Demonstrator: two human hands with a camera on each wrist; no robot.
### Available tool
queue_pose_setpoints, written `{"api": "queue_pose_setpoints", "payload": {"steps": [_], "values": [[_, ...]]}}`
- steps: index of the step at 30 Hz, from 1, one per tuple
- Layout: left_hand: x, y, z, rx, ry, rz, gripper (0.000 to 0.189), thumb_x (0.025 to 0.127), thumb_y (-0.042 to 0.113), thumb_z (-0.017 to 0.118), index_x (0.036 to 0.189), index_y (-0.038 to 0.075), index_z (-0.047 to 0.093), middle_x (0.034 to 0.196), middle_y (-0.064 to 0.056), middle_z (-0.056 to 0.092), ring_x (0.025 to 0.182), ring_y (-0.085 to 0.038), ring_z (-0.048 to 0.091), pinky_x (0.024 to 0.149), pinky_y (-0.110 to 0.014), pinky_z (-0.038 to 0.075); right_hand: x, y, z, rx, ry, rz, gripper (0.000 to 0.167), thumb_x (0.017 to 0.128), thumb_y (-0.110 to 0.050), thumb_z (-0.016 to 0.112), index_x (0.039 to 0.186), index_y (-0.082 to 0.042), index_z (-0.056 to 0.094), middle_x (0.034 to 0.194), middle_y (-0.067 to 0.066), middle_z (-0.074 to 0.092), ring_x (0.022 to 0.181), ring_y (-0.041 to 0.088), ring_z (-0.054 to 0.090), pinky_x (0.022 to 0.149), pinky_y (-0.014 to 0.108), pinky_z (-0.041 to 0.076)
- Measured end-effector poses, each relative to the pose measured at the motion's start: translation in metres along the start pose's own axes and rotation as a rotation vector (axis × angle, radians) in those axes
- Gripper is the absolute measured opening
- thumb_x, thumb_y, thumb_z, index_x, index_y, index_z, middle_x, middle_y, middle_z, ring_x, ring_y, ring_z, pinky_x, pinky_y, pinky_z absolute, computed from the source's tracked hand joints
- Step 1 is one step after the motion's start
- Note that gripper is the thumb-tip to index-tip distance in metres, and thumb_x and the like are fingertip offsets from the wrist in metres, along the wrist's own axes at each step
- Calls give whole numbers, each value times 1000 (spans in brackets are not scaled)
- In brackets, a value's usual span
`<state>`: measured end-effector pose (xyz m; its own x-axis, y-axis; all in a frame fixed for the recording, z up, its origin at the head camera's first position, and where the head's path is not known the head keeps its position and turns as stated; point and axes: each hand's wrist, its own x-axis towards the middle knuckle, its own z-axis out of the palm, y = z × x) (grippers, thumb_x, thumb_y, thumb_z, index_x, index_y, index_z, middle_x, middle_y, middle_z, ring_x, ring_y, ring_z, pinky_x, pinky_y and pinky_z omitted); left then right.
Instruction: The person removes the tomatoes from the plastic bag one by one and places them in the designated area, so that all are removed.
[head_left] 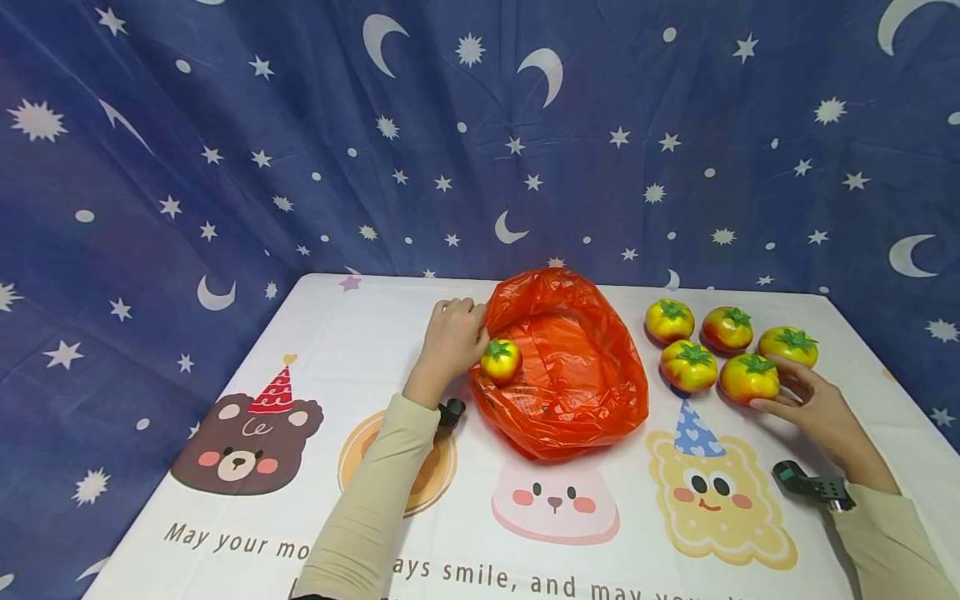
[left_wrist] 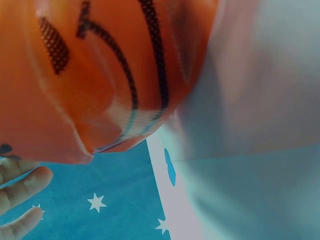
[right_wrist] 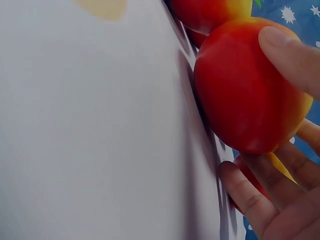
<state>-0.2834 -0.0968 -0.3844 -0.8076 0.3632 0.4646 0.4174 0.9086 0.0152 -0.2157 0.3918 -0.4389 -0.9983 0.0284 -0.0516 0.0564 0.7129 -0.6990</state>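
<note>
A red plastic bag [head_left: 577, 367] stands with its mouth spread wide, and in the left wrist view the printed side of the bag [left_wrist: 100, 75] fills the upper left. My left hand [head_left: 453, 337] holds the bag's left rim. Just inside that rim, near the left thumb, lies one yellow-red toy tomato [head_left: 500, 364] with green leaves. On the right, my right hand [head_left: 813, 404] grips the nearest toy tomato [head_left: 748, 379] between thumb and fingers. The right wrist view shows the red underside of that tomato [right_wrist: 245, 90], close to the tabletop.
Several more toy tomatoes [head_left: 688, 367] cluster beside and behind the gripped one, right of the bag. A white printed cloth [head_left: 247, 533] with cartoon figures covers the table. Behind it hangs a blue curtain [head_left: 420, 200] with stars and moons.
</note>
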Motion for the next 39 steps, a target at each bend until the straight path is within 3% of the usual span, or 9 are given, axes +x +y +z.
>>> {"api": "queue_pose_setpoints", "payload": {"steps": [7,10,13,15,18,23,32,37,39], "values": [[0,1,-1,-4,-7,0,17,84,16,58,96,6,66,81,-9,63,83,-26,61,88,-44,46,1,2,0,23,-4,3,84,86,-40,62,152,-24,12,154,27,11,135,53,16,105,53,27],[0,1,-1,-4,-2,2,16,84,16,58,95,6,65,81,-9,63,82,-26,61,87,-44,46,1,2,-1,22,1,-10,84,86,-41,63,151,-28,12,155,24,11,135,52,17,106,29,32],[0,1,-1,3,1,5,15,84,16,59,93,6,65,80,-8,62,81,-26,61,87,-44,46,1,3,-2,19,1,-14,84,85,-41,64,151,-29,12,155,24,12,135,52,18,92,3,33],[0,1,0,6,2,6,15,84,16,59,93,6,65,80,-8,62,81,-26,61,87,-44,46,0,3,-2,29,-1,-21,84,86,-39,64,151,-28,12,154,26,12,135,52,18,88,-1,32],[0,1,1,5,1,5,16,84,16,59,94,6,65,80,-8,62,82,-26,61,87,-44,46,0,3,-3,35,-3,-23,84,86,-37,64,151,-26,13,153,27,13,135,53,17,90,-2,30],[0,1,1,0,-1,4,15,84,16,58,93,6,65,80,-9,62,82,-26,61,87,-44,46,-2,4,-4,38,-12,-20,83,86,-36,64,151,-28,12,153,27,11,135,54,15,103,12,27],[0,2,-1,-2,2,12,16,84,16,59,94,5,65,80,-9,62,82,-27,61,87,-45,46,-2,7,-6,29,-13,-57,84,87,-32,64,152,-25,11,156,20,10,138,48,15,88,-5,25],[0,2,0,-6,4,11,16,84,16,58,95,6,65,81,-9,63,82,-27,62,88,-45,46,-5,4,-12,-1,0,-81,84,87,-31,64,152,-26,11,157,14,15,137,43,22,88,-2,30],[0,3,0,-7,0,9,17,84,16,58,95,6,66,81,-9,63,83,-27,61,88,-45,46,-6,3,-15,-9,5,-93,83,87,-30,65,151,-28,12,157,5,20,137,23,32,84,-2,34]]}}
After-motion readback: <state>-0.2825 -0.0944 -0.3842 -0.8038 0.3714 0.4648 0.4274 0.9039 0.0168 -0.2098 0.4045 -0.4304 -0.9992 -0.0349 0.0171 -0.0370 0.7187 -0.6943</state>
